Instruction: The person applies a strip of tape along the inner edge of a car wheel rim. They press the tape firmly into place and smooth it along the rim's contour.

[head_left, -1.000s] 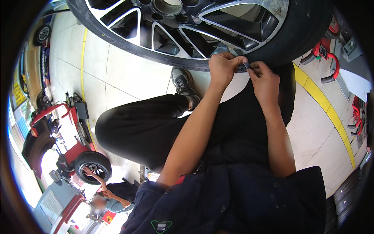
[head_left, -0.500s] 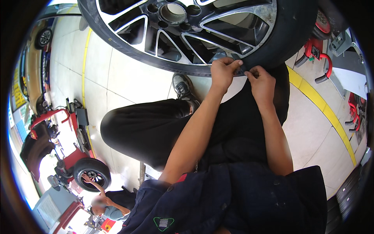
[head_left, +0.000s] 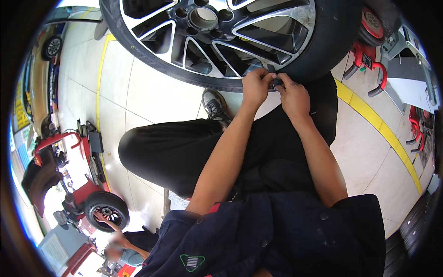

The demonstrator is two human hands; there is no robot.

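Note:
In front of me stands a black tire (head_left: 333, 48) on a black and silver alloy wheel (head_left: 211, 31) with bolt holes round its hub. My left hand (head_left: 256, 91) is at the near edge of the tire, thumb and fingers pinched together. Beside it, my right hand (head_left: 294, 99) is also pinched, its fingertips meeting those of the left. A small dark piece (head_left: 278, 83) shows between the fingertips; its kind cannot be made out, and the fingers cover most of it.
Under the wheel are my shoe (head_left: 214, 104) and black-trousered leg (head_left: 170, 150). Red equipment with curved handles (head_left: 379, 76) stands to the right. At lower left, another person's hand (head_left: 100, 217) touches a mounted wheel (head_left: 121, 210). Yellow lines (head_left: 369, 115) cross the tiled floor.
Both hands have moved slightly left, and the right hand has come closer to the left, so the fingertips now meet. The wheel appears a little shifted in view.

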